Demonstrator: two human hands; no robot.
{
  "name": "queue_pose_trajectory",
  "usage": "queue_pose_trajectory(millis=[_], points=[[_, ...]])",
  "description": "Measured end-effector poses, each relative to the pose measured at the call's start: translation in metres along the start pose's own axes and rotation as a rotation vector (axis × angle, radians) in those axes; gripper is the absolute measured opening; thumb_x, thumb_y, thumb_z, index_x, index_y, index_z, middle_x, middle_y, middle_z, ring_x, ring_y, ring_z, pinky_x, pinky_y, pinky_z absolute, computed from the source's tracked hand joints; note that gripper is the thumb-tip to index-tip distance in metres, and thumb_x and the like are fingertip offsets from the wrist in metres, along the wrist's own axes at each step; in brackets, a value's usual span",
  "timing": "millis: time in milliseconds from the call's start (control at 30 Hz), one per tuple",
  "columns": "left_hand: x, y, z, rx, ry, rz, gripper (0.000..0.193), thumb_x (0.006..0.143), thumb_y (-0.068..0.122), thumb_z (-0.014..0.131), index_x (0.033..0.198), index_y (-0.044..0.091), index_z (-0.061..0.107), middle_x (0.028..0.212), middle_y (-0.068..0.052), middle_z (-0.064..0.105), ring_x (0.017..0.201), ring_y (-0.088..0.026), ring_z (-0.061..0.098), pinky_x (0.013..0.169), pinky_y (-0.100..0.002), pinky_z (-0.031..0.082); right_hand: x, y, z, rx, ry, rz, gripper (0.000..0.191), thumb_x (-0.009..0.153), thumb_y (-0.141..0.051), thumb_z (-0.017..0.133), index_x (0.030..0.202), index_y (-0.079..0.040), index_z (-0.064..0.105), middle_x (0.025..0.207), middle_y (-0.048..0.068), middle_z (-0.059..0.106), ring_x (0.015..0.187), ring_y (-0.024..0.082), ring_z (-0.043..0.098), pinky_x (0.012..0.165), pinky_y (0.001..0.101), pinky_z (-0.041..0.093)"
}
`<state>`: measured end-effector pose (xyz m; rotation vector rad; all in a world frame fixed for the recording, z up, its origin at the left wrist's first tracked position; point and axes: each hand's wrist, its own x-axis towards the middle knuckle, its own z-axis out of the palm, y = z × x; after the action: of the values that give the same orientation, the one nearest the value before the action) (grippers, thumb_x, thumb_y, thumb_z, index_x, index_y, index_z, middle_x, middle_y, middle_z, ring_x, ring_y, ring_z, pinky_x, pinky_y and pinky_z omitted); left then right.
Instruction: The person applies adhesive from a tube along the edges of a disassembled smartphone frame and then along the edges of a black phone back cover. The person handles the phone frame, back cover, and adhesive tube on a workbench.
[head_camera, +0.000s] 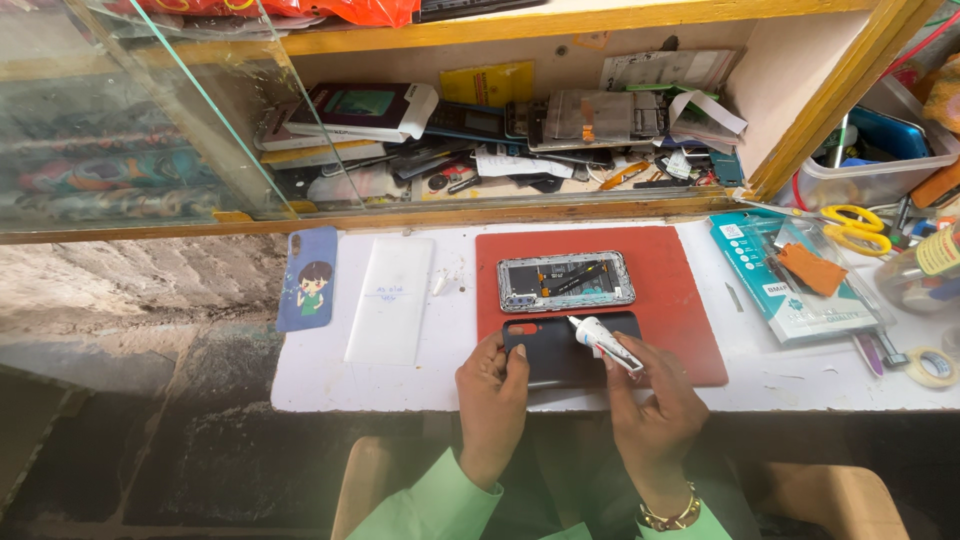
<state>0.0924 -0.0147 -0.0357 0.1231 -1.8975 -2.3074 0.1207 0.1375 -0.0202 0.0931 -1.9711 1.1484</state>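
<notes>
While my left hand (492, 385) pins the dark phone back cover (560, 350) on the red mat (690, 300), right-hand fingers (640, 365) clamp a glue tube (603, 340), nozzle at its top edge; the next move, I judge, calls for a steady bead, with the open phone frame (566, 281) just beyond.

A blue phone case (307, 278) and a clear sheet (391, 298) lie left of the red mat (690, 320), with yellow scissors (857, 228), a teal packet (775, 290) and a tape roll (932, 367) at right.

An opened phone frame (566, 281) lies on a red rubber mat (690, 310), far of a dark back cover (560, 362). A blue phone case (308, 279) lies left, yellow-handled scissors (855, 228) right.
</notes>
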Motion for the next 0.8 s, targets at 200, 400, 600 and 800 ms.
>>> queue_pose_trajectory(millis=[200,400,600,800], points=[[0.0000,-0.0019,0.0004,-0.031,-0.019,0.020,0.023,0.098,0.001,0.059,0.118,-0.003,0.068,0.071,0.007,0.053,0.060,0.000,0.038,0.050,-0.020,0.029,0.0001,0.0030,-0.0041,0.016,0.003,0.007,0.025,0.091,0.000,0.074,0.116,-0.001,0.072,0.108,0.011,0.075,0.088,0.014,0.071,0.068,0.0241,0.052],[0.0000,-0.0011,0.0007,-0.013,0.000,-0.015,0.023,0.097,0.001,0.059,0.117,-0.003,0.068,0.069,0.006,0.053,0.058,0.000,0.037,0.049,-0.020,0.029,0.0009,0.0043,-0.0048,0.018,0.016,0.002,0.025,0.091,0.002,0.074,0.116,0.000,0.072,0.107,0.010,0.075,0.088,0.013,0.070,0.070,0.0240,0.052],[-0.0003,0.0006,0.0009,0.003,0.001,0.006,0.022,0.097,0.002,0.060,0.117,-0.003,0.069,0.068,0.006,0.051,0.058,0.000,0.035,0.049,-0.021,0.027,0.0014,0.0024,-0.0062,-0.010,0.014,0.023,0.025,0.090,0.002,0.075,0.115,0.000,0.073,0.106,0.010,0.076,0.081,0.012,0.067,0.063,0.0230,0.048],[-0.0001,0.0018,0.0018,-0.025,-0.003,-0.010,0.024,0.096,0.002,0.059,0.118,-0.002,0.069,0.070,0.007,0.054,0.059,0.000,0.036,0.049,-0.021,0.028,0.0030,0.0021,-0.0072,-0.032,0.020,0.019,0.025,0.090,0.001,0.076,0.114,-0.001,0.073,0.105,0.009,0.075,0.078,0.010,0.066,0.061,0.0226,0.047]])
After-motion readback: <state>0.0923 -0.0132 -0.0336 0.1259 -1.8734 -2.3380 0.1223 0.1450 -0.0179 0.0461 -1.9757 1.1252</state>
